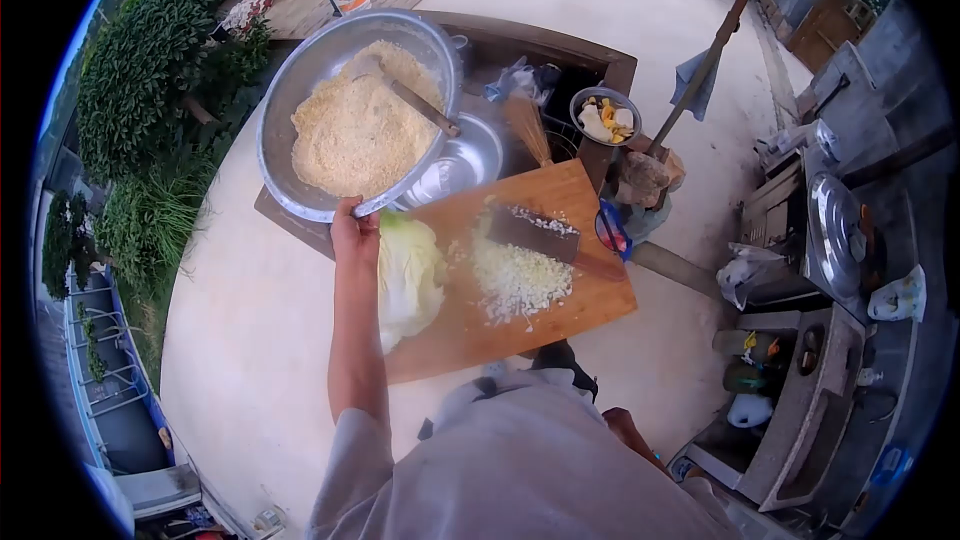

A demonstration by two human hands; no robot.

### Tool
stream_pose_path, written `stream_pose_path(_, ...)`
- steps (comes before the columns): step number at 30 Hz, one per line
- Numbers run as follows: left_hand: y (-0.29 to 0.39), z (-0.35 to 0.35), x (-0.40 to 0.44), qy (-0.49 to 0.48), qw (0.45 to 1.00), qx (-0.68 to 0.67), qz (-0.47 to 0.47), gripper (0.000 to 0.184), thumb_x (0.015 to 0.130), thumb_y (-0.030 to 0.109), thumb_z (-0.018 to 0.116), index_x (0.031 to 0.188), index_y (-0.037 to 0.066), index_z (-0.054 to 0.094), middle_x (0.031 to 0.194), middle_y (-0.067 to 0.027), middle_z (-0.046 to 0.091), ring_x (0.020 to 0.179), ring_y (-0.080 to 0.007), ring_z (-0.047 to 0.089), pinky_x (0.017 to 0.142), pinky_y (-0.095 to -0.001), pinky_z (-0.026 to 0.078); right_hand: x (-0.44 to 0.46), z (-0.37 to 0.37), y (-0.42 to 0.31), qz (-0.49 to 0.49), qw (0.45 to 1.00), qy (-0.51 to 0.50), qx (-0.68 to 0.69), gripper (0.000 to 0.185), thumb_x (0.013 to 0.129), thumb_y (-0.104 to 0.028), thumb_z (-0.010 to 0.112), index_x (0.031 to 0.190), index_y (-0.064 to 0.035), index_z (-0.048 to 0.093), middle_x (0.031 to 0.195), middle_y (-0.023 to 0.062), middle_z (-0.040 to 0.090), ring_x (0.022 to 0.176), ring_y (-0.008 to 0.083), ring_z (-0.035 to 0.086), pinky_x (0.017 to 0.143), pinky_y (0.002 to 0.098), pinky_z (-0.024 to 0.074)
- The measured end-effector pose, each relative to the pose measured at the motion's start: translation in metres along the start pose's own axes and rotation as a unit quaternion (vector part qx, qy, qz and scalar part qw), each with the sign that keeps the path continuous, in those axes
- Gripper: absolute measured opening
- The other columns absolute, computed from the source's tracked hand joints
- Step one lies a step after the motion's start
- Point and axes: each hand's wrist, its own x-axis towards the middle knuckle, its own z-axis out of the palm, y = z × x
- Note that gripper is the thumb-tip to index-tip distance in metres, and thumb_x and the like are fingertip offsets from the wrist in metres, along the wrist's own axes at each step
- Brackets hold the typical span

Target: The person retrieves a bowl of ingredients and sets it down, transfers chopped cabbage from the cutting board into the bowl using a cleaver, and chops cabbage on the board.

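Note:
My left hand (pixel 356 228) is closed on the near rim of a large metal basin (pixel 272 130). Pale crumbly meal (pixel 345 135) fills much of the basin, and a wooden-handled tool (pixel 415 103) rests in it. Part of my right hand or forearm (pixel 630 432) shows beside my shirt; its fingers cannot be made out. On the wooden cutting board (pixel 460 330), a cleaver (pixel 537 234) lies flat over finely chopped pale vegetable (pixel 520 280). A cabbage piece (pixel 405 275) sits at the board's left, just below the basin.
Behind the board are a shiny metal lid or bowl (pixel 465 165), a straw brush (pixel 527 128) and a bowl of yellow and white pieces (pixel 605 118). A blue-rimmed container (pixel 612 230) is beside the board. A slanting pole (pixel 715 45) stands near rocks. Right: a stone sink (pixel 815 440).

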Motion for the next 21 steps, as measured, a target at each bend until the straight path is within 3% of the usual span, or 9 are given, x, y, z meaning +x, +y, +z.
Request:
stream_pose_path(1, -0.002, 0.015, 0.017, -0.008, 0.999, 0.033, -0.004, 0.014, 0.085, 0.000, 0.063, 0.078, 0.007, 0.052, 0.071, -0.0020, 0.054, 0.057, -0.0134, 0.055, 0.048, -0.0248, 0.048, 0.013, -0.020, -0.018, 0.020, 0.999, 0.010, 0.032, 0.022, 0.097, -0.018, 0.056, 0.106, -0.0005, 0.065, 0.090, 0.0158, 0.071, 0.066, 0.0248, 0.069, 0.057, 0.0381, 0.0591)
stream_pose_path(3, -0.002, 0.028, 0.052, -0.012, 0.995, 0.101, -0.008, 0.012, 0.086, 0.001, 0.062, 0.079, 0.007, 0.054, 0.070, -0.0037, 0.058, 0.051, -0.0156, 0.056, 0.046, -0.0262, 0.050, 0.028, -0.047, -0.043, 0.188, 0.967, 0.046, 0.163, 0.022, 0.097, -0.018, 0.055, 0.106, -0.0007, 0.065, 0.089, 0.0159, 0.071, 0.065, 0.0238, 0.068, 0.056, 0.0373, 0.0583)
stream_pose_path(5, -0.015, 0.011, 0.149, -0.038, 0.986, 0.151, -0.053, 0.009, 0.087, 0.007, 0.061, 0.078, 0.006, 0.057, 0.065, -0.0049, 0.059, 0.044, -0.0195, 0.054, 0.042, -0.0275, 0.049, 0.039, -0.098, -0.103, 0.223, 0.964, 0.055, 0.134, 0.020, 0.096, -0.017, 0.055, 0.105, -0.0013, 0.065, 0.089, 0.0161, 0.071, 0.062, 0.0236, 0.066, 0.053, 0.0364, 0.0569)
stream_pose_path(8, -0.025, 0.039, 0.166, 0.006, 0.968, 0.245, -0.059, 0.006, 0.084, 0.008, 0.062, 0.079, 0.007, 0.059, 0.063, -0.0043, 0.058, 0.046, -0.0204, 0.055, 0.041, -0.0286, 0.046, 0.044, -0.131, -0.116, 0.239, 0.951, 0.099, 0.170, 0.019, 0.096, -0.016, 0.055, 0.103, -0.0009, 0.064, 0.089, 0.0170, 0.071, 0.057, 0.0236, 0.064, 0.053, 0.0370, 0.0571)
stream_pose_path(13, -0.042, 0.024, 0.234, 0.002, 0.937, 0.332, -0.107, 0.005, 0.081, 0.009, 0.063, 0.082, 0.008, 0.059, 0.067, -0.0045, 0.059, 0.055, -0.0201, 0.058, 0.048, -0.0322, 0.049, 0.034, -0.129, -0.089, 0.293, 0.931, 0.089, 0.201, 0.018, 0.097, -0.015, 0.054, 0.106, -0.0014, 0.063, 0.091, 0.0194, 0.070, 0.064, 0.0289, 0.068, 0.055, 0.0425, 0.0588)
stream_pose_path(15, -0.050, 0.014, 0.262, -0.015, 0.916, 0.392, -0.087, 0.013, 0.077, 0.010, 0.065, 0.087, 0.003, 0.061, 0.071, -0.0046, 0.059, 0.058, -0.0206, 0.059, 0.050, -0.0345, 0.049, 0.022, -0.119, -0.076, 0.309, 0.926, 0.106, 0.188, 0.018, 0.098, -0.013, 0.052, 0.105, -0.0013, 0.063, 0.092, 0.0204, 0.070, 0.065, 0.0310, 0.068, 0.056, 0.0455, 0.0588)
stream_pose_path(17, -0.052, 0.012, 0.274, -0.003, 0.896, 0.437, -0.077, 0.016, 0.075, 0.010, 0.066, 0.088, 0.002, 0.061, 0.072, -0.0056, 0.059, 0.063, -0.0216, 0.060, 0.053, -0.0344, 0.050, 0.013, -0.111, -0.050, 0.317, 0.920, -0.007, 0.230, 0.017, 0.098, -0.013, 0.052, 0.102, -0.0011, 0.063, 0.093, 0.0205, 0.069, 0.064, 0.0314, 0.066, 0.058, 0.0477, 0.0583)
stream_pose_path(20, -0.053, -0.016, 0.322, 0.008, 0.878, 0.467, -0.106, 0.041, 0.071, 0.010, 0.069, 0.108, -0.003, 0.057, 0.086, -0.0121, 0.062, 0.066, -0.0247, 0.062, 0.054, -0.0378, 0.052, -0.029, -0.087, -0.196, 0.143, 0.988, -0.010, -0.058, 0.020, 0.093, -0.010, 0.053, 0.079, -0.0004, 0.064, 0.067, 0.0116, 0.060, 0.055, 0.0223, 0.060, 0.048, 0.0355, 0.0494)
stream_pose_path(21, -0.047, -0.015, 0.327, 0.003, 0.864, 0.487, -0.128, 0.046, 0.071, 0.009, 0.069, 0.113, -0.003, 0.055, 0.089, -0.0129, 0.062, 0.067, -0.0249, 0.063, 0.055, -0.0380, 0.052, -0.030, -0.084, -0.195, 0.150, 0.987, -0.002, -0.066, 0.020, 0.092, -0.009, 0.053, 0.079, 0.0000, 0.065, 0.065, 0.0111, 0.060, 0.054, 0.0217, 0.060, 0.047, 0.0348, 0.0489)
